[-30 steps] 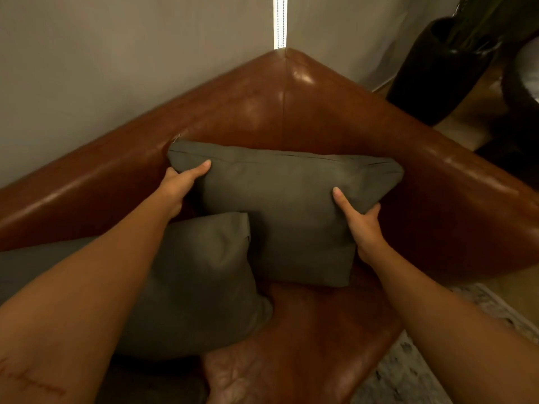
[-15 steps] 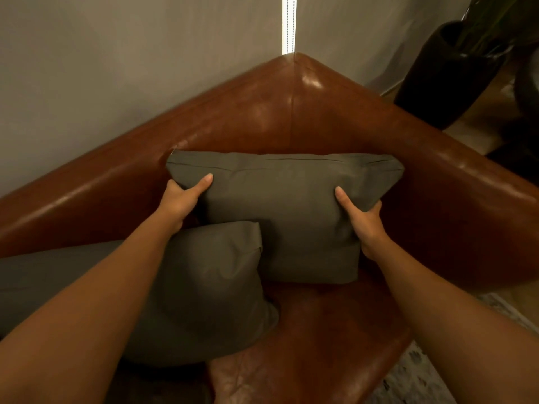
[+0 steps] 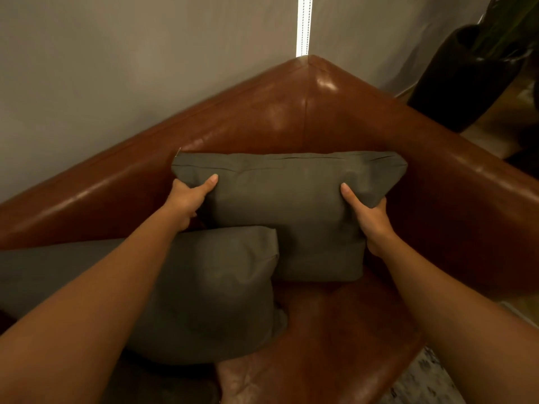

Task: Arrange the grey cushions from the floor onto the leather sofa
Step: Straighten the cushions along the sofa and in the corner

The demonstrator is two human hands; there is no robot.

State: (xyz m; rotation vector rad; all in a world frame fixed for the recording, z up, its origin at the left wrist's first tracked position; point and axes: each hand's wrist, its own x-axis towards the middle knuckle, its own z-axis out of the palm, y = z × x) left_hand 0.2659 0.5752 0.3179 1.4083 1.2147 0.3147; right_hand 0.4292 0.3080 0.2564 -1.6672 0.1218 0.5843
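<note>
Between both hands (image 3: pixel 186 199) (image 3: pixel 370 220), gripped, grey cushion (image 3: pixel 285 211) stands in sofa (image 3: pixel 320 118) corner.

Matt cloth cushions (image 3: pixel 285 211), glossy leather sofa (image 3: pixel 437 170)

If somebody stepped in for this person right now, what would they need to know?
Left hand grips the rear cushion by its left edge; right hand grips its right edge.
It stands upright in the corner of the leather sofa; a second grey cushion lies in front, overlapping its lower left.
Done: both on the sofa. Left: release, then check the floor for more.
</note>
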